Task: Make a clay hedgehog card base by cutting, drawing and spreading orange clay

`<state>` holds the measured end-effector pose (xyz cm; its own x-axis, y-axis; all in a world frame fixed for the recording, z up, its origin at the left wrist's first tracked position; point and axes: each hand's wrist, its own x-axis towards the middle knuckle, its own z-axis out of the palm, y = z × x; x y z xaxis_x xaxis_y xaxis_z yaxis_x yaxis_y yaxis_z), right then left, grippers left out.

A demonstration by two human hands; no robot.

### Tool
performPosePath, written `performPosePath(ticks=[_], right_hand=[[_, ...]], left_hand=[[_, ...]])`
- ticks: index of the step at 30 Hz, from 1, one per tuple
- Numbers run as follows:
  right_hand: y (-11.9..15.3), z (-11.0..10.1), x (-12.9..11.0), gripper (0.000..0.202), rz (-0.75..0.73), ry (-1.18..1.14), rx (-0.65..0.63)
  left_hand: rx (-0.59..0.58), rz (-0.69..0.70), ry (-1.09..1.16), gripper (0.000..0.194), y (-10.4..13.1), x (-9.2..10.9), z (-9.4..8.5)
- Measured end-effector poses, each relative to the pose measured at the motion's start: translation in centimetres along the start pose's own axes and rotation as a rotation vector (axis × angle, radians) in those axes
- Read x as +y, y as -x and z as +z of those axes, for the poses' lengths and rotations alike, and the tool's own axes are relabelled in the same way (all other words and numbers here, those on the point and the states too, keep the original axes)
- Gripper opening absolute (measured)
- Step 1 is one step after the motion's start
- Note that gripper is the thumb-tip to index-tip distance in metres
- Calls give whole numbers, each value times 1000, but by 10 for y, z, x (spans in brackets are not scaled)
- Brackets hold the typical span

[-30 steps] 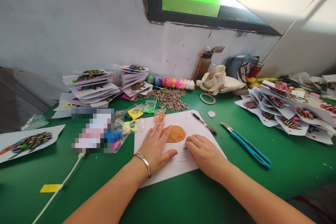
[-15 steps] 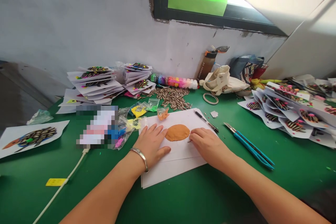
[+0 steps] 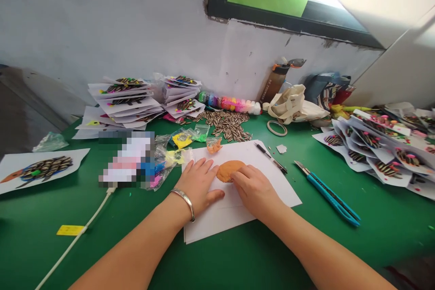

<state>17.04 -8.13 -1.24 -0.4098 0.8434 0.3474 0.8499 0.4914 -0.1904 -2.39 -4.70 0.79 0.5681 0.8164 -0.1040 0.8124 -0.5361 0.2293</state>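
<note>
An orange oval of clay [image 3: 228, 171] lies flat on white paper [image 3: 217, 222] in front of me. My left hand [image 3: 200, 184] rests on the paper at the oval's left side, palm down, fingers spread, holding nothing. Over the oval's lower right edge is my right hand [image 3: 253, 189], its fingers pinched together and pointing down at the clay. Whatever is between those fingertips is too small or hidden to make out. Just behind the oval sits a small bag of orange clay [image 3: 214, 145]. A black pen [image 3: 267, 154] lies on the paper's right part.
A blue cutter [image 3: 333, 197] and a tape roll [image 3: 277, 128] lie at the right. Striped seeds [image 3: 227, 124] are heaped behind the paper. Clay bags [image 3: 181, 139], a phone [image 3: 127, 158] with a cable and stacked seed pictures [image 3: 125, 108] stand left; more pictures [image 3: 370, 145] are at right.
My right hand has moved left, from beside the oval onto its lower right edge. My left hand stays flat on the paper. The whole view has shifted slightly.
</note>
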Motion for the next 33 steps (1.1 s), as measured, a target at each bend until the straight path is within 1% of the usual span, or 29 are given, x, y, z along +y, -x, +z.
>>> performPosePath(ticks=[3,7,10,12,14,18,22,26,28,30,33], right_hand=[[0,3,0,22,-21,30,9],[2,10,2,20,-85,86,1],[1,10,1,20,-91,74,10],[0,6,3,21,-41,14,32],[-2,0,9,22,39,-41,52],[-6,-9,32,21,230,-37,59],[-7,-10,50,21,394,-7,-3],[-7,-10,53,23,436,-14,-93],[-6,-11,54,25,437,-32,-111],[-4,-11,54,26,451,-41,-93],[-1,-11,50,28,451,-44,-32]], left_hand=[[-3,8,1,62,0,1,-1],[-8,4,-5,62,0,1,-1],[-15,2,-7,62,0,1,-1],[-19,3,-4,62,0,1,-1],[-21,2,-2,63,0,0,-1],[-20,-1,-5,66,0,0,-2],[-36,-11,-16,67,0,1,-3],[-62,-19,-17,67,-1,1,-5],[-63,-18,-13,67,-1,1,-6],[-58,-15,-7,67,-1,0,-6],[-43,-6,-4,66,-2,-1,-5]])
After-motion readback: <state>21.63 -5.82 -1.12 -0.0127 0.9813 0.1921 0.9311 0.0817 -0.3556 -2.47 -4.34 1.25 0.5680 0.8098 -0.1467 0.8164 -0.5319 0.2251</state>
